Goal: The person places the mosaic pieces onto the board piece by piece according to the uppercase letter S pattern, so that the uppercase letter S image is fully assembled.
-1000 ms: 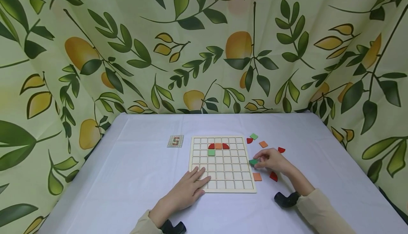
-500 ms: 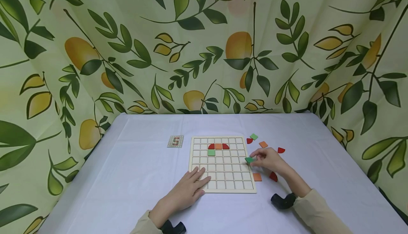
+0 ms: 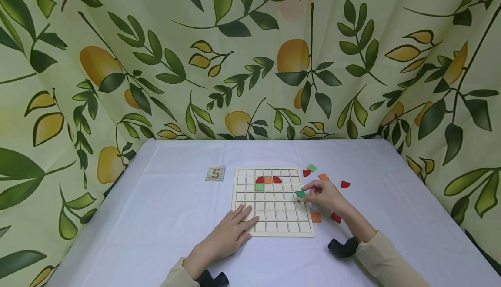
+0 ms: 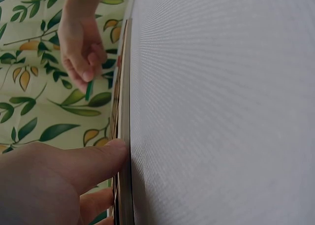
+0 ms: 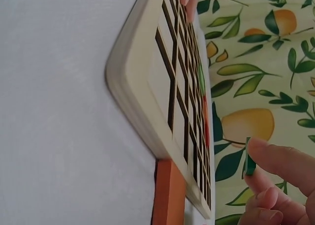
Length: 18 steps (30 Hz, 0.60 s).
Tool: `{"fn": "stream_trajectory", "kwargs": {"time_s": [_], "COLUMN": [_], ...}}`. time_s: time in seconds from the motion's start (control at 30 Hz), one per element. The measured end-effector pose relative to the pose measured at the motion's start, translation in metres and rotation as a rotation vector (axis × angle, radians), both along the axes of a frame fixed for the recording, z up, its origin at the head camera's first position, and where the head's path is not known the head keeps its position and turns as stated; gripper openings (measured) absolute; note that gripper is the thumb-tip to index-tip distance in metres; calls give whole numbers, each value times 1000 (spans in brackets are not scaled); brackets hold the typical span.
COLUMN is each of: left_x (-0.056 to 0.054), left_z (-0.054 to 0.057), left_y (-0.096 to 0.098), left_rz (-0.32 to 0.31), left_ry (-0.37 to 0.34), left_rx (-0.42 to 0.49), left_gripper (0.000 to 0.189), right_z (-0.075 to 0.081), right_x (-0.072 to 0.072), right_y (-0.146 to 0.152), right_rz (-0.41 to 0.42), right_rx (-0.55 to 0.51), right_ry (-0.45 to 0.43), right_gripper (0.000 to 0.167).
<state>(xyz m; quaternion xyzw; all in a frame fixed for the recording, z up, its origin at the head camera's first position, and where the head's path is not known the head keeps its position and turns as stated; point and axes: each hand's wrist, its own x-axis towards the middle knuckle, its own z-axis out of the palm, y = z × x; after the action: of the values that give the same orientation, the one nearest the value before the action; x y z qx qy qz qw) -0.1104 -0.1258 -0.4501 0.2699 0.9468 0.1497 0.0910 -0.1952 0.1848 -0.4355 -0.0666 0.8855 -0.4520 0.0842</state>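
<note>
My right hand [image 3: 324,194] pinches a dark green quarter-round tile [image 3: 300,194] over the right edge of a pale wooden grid board [image 3: 274,234]. In the right wrist view the green tile [image 5: 249,157] is edge-on between thumb and finger, raised above the board. My left hand [image 3: 227,232] lies with spread fingers on the board's lower left corner; in the left wrist view its thumb [image 4: 106,158] touches the board's edge. In the upper cells sit two red quarter-round tiles [image 3: 277,179], an orange square tile [image 3: 268,179] between them, and a light green square tile [image 3: 259,187] below the left one.
Right of the board lie loose tiles: a light green square [image 3: 311,167], orange squares [image 3: 316,217] and red quarter-rounds [image 3: 345,184]. A small pattern card [image 3: 215,173] is left of the board. White cloth [image 3: 156,200] covers the table; a leaf-print curtain [image 3: 250,61] surrounds it.
My right hand has moved left with the green tile, from beside the board to over its right edge. The left hand has stayed in place.
</note>
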Motion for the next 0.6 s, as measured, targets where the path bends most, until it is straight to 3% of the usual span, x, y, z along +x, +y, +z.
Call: {"fn": "stream_trajectory", "kwargs": {"time_s": [0.6], "left_x": [0], "left_z": [-1], "left_y": [0], "left_rz": [4], "left_ry": [0], "left_rx": [8], "left_gripper": [47], "right_z": [-1], "right_x": [3], "right_y": [-27], "right_rz": [-10], "right_rx": [-65], "right_ry": [-30], "right_gripper": [29]}}
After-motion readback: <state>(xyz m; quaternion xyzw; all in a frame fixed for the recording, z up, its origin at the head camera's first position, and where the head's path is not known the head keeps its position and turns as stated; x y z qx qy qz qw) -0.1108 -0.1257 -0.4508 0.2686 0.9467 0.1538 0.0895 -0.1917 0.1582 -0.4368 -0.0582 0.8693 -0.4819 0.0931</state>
